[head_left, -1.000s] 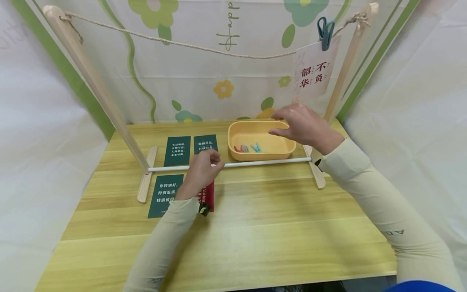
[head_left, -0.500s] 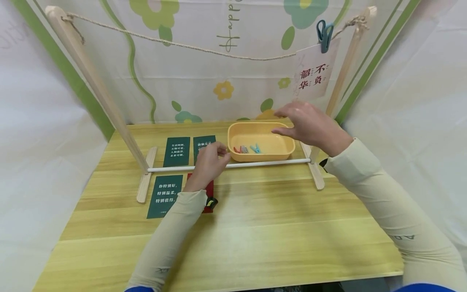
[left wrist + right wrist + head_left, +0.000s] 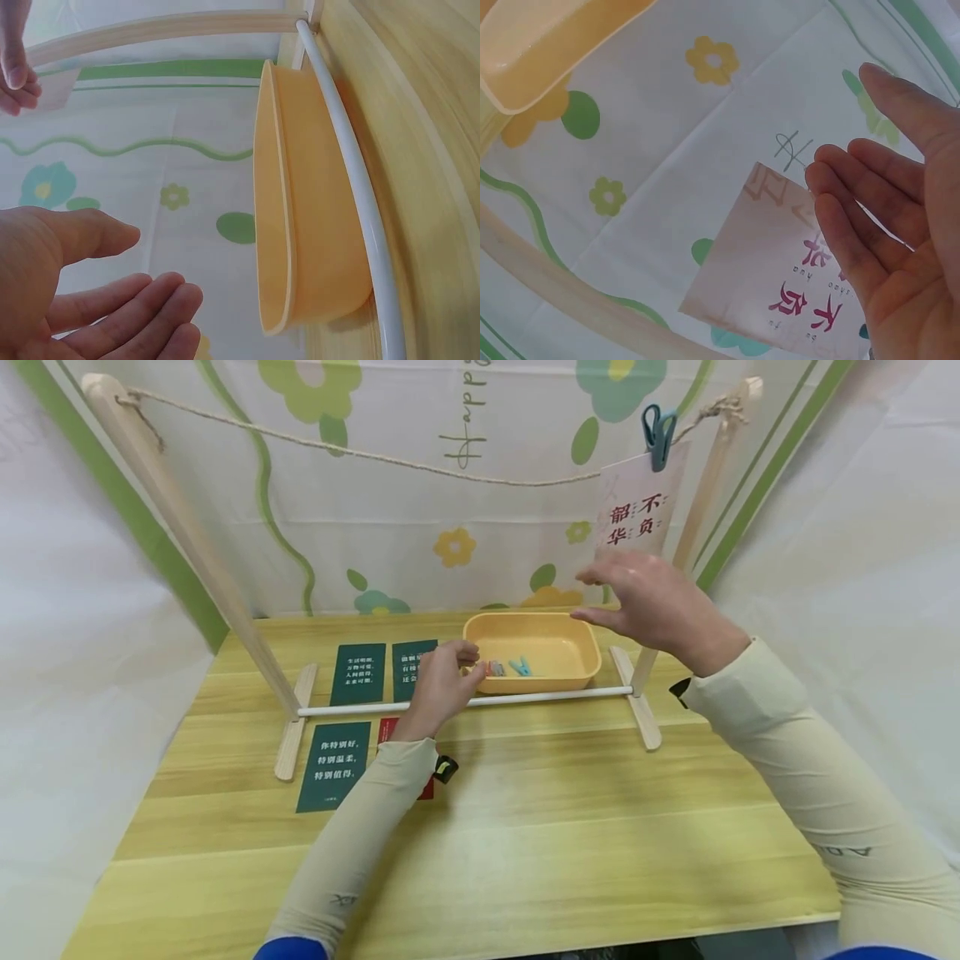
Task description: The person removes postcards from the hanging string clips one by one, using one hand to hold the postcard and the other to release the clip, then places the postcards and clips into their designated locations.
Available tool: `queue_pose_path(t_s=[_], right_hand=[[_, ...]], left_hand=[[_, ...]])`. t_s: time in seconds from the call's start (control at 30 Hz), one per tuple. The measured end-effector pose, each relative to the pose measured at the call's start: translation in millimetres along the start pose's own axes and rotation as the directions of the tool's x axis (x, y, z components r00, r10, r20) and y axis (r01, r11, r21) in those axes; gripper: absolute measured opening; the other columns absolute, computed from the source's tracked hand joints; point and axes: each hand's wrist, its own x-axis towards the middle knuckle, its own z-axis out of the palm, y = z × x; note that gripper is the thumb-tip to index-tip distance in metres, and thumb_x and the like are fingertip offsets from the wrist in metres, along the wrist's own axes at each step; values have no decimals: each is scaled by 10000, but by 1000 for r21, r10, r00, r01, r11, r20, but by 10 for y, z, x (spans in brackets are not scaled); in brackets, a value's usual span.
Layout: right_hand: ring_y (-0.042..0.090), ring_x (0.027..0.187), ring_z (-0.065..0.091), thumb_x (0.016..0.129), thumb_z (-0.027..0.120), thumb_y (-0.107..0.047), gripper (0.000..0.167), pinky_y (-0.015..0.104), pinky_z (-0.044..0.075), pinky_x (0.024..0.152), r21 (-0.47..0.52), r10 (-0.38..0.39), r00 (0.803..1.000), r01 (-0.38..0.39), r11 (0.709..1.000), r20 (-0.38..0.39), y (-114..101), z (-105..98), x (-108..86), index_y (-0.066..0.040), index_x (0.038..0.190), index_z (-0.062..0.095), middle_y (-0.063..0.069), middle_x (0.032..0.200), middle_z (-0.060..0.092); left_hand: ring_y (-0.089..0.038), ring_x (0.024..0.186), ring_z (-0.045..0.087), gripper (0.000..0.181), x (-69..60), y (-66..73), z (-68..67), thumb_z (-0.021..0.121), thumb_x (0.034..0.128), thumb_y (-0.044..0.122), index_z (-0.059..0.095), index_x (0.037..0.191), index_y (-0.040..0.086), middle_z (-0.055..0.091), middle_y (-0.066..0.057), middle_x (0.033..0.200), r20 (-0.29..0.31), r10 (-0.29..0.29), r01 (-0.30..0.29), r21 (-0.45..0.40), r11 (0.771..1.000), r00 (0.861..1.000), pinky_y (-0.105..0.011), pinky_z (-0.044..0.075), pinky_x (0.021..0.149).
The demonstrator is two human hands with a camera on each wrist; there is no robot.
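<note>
My left hand (image 3: 442,687) hovers at the near left rim of a yellow plastic basin (image 3: 558,683), its thumb apart from bent fingers and nothing between them. In the basin lie small clothespins, a blue one (image 3: 521,667) and a clear one (image 3: 497,668); a red one is mostly hidden by my left fingertips. My right hand (image 3: 660,610) hangs empty in the air, thumb and fingers spread apart. Just above it, a pale pink card (image 3: 633,506) with red characters hangs from the rope (image 3: 420,467), held by a dark teal clothespin (image 3: 658,439).
Two wooden posts (image 3: 187,543) carry the sagging rope. A white rod (image 3: 547,697) joins their feet, low across the table (image 3: 540,827). On the left lie green cards (image 3: 333,768) and a red card (image 3: 386,728) partly covered by my left arm. A flowered cloth (image 3: 405,543) hangs behind.
My left hand has moved right and slightly away from me, from over the cards to the basin's edge. The right hand has drifted right and a little up, still empty.
</note>
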Motion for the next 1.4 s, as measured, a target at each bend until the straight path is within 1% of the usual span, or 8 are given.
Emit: queue_pose_path(t_s=[0.13,0.37,0.47,0.6,0.67,1.0,1.23,1.4], right_hand=[[422,1070,731,889,868,-159,398,576,600,927,5,-21,999,21,1000,-32,5,-33,-1,61,1191,730,239,1169,759],[426,1104,717,894,862,-152,407,593,583,954,-16,13,1000,-14,1000,-26,10,-144,-30,55,1218,726,244,1204,754],[434,1088,715,883,871,-146,416,609,576,941,-27,21,999,-22,999,-39,22,-206,-43,47,1221,726,246,1195,755],[445,1060,719,858,888,-125,424,618,576,923,-35,16,996,-19,999,-83,50,-270,-77,46,1211,728,255,1164,761],[447,1054,720,851,890,-113,421,614,578,917,-34,11,995,-14,999,-103,60,-289,-92,49,1205,729,259,1156,761],[444,1052,719,850,879,-64,385,593,590,921,-48,-41,987,34,998,-156,81,-364,-63,48,1189,732,253,1147,765],[423,1007,745,839,878,-26,358,580,605,886,-74,-55,977,40,996,-206,82,-477,-61,34,1166,746,225,1113,784],[413,958,742,836,875,-10,331,576,604,851,-75,-71,966,54,996,-249,95,-582,-21,48,1135,747,234,1073,782]], left_hand=[[-286,1162,727,333,28,47,30,697,1004,167,698,1287,-8,758,-167,1249,3,6,-6,-16,1000,1000,-425,603,998],[-283,1174,727,314,119,144,101,680,1010,159,704,1275,-8,759,-160,1247,-27,52,-54,-55,997,998,-424,595,1028],[-287,1162,724,304,166,197,128,687,1015,156,706,1271,-6,760,-156,1232,-31,72,-75,-117,990,997,-439,580,1057],[-285,1149,719,300,232,266,164,694,1019,148,700,1278,-2,760,-150,1211,-13,100,-100,-232,968,995,-424,566,1082],[-280,1150,719,304,257,290,180,696,1019,151,697,1285,2,761,-145,1207,-9,105,-104,-260,960,994,-405,567,1082],[-284,1170,718,311,304,371,246,721,1011,147,695,1285,2,755,-149,1228,-43,99,-108,-318,942,994,-400,561,1099],[-266,1163,719,313,359,462,297,725,1012,157,694,1286,8,760,-129,1218,-29,76,-81,-332,940,997,-350,568,1075],[-251,1147,729,291,420,532,320,728,1006,161,708,1262,23,767,-122,1206,-62,85,-101,-334,937,994,-327,575,1058]])
